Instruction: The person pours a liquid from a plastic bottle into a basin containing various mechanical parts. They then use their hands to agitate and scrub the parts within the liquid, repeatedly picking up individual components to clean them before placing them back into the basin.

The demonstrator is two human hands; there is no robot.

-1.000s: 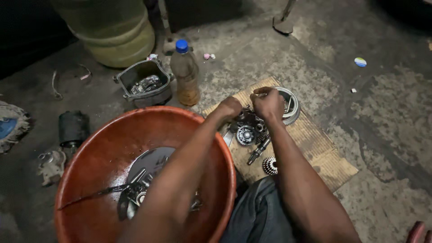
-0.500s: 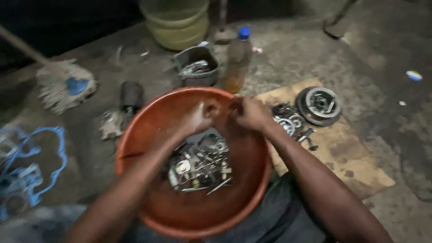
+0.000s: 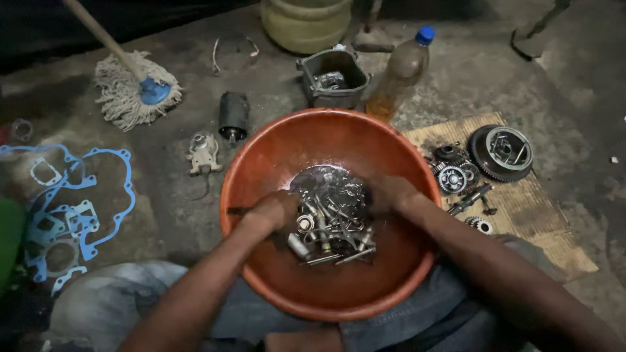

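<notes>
Resting inside the orange basin [image 3: 261, 163], the left hand [image 3: 274, 210] and right hand [image 3: 390, 194] lay curled at either side of a heap of bolts and metal parts [image 3: 329, 225]; whether either gripped anything could not be told. Farther off, a grey metal housing [image 3: 334, 81] held 1 shiny part beside an amber-filled bottle [image 3: 399, 68].

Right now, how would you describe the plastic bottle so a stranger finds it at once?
Start at the big orange basin. Just beyond its far rim stands the plastic bottle, beside a dark metal housing. Only it has a blue cap and amber liquid.
</notes>
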